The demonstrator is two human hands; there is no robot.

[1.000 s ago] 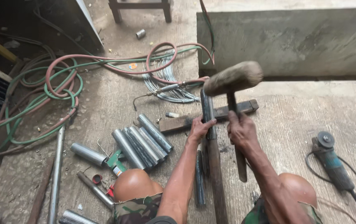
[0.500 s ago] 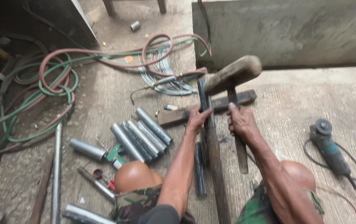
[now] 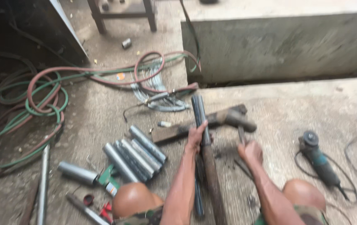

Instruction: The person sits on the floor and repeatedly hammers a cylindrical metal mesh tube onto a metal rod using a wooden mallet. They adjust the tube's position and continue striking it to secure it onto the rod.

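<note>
My left hand grips a bundle of dark steel rods that lies across a rusty flat bar on the concrete floor. A rusty angle bar runs back between my knees under the hand. My right hand is closed on the handle of a hammer. The hammer's head is down low, just right of the rods and blurred with motion.
Several short grey pipe pieces lie to the left, one more pipe nearer. Red and green hoses coil at the left. An angle grinder with its cable rests at the right. A concrete wall rises behind.
The hammer, held high above the rods before, has swung down to the rods' level. My left hand has kept its grip on the rods.
</note>
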